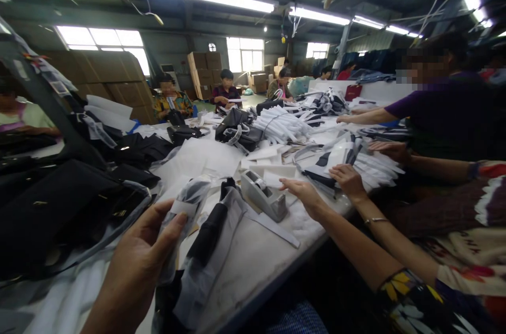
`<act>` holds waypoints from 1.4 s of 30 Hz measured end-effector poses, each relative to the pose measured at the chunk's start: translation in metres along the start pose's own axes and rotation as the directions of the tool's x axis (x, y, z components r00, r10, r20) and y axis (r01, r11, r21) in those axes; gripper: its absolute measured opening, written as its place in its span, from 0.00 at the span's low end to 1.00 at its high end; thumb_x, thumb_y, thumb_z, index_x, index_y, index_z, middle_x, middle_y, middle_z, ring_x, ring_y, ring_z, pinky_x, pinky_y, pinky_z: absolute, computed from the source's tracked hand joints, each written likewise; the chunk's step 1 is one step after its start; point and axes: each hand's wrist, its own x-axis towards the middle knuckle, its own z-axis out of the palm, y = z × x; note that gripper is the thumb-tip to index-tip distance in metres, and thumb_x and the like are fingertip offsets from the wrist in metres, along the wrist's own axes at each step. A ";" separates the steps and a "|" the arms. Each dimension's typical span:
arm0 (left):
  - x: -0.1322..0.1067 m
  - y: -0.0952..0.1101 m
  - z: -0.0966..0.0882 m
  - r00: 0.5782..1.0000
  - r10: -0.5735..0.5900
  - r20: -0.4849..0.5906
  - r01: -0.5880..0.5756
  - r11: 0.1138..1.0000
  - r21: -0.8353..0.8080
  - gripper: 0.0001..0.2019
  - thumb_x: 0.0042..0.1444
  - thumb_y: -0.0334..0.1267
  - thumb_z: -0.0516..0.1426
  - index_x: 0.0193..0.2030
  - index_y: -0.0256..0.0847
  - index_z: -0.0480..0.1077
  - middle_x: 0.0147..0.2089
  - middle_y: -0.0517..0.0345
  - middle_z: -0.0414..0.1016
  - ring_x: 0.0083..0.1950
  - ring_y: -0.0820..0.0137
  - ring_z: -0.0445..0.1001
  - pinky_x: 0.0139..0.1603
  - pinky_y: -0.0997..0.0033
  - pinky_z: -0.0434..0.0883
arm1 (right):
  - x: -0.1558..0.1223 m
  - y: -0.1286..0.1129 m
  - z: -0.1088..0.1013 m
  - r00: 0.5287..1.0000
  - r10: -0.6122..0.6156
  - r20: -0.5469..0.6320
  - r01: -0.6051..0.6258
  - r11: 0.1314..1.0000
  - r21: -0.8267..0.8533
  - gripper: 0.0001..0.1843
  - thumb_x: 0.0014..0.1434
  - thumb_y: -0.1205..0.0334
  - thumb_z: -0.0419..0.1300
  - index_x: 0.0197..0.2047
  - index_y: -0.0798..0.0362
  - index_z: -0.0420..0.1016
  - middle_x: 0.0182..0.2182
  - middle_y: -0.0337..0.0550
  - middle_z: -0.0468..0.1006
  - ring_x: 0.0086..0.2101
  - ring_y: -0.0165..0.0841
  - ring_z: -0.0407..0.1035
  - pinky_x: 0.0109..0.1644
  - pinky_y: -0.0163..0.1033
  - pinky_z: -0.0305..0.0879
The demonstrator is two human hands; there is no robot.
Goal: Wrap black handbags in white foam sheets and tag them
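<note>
We're pinching the clear poly bag (192, 199) w/ our left hand (134, 265), thumb and fingers closed on its top so the dark garment (207, 234) inside is lying flat along the bench (253, 265) edge. Our right hand isn't in view. A co-worker's hand (304, 194) is resting by the tape dispenser (263, 194), prob. kept within everyone's reach.

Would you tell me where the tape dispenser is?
Head view, centre: the tape dispenser sits on the table beside the right hand, right of the left hand's bagged garment.
</note>
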 end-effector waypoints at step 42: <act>-0.007 -0.004 0.006 0.908 0.309 0.281 -0.365 0.915 0.173 0.19 0.56 0.47 0.63 0.51 0.41 0.73 0.49 0.52 0.79 0.52 0.57 0.75 0.53 0.63 0.70 | -0.075 -0.106 0.139 0.900 -0.173 0.400 0.088 0.971 0.223 0.27 0.44 0.40 0.72 0.18 0.57 0.73 0.13 0.38 0.71 0.14 0.26 0.63 0.16 0.30 0.57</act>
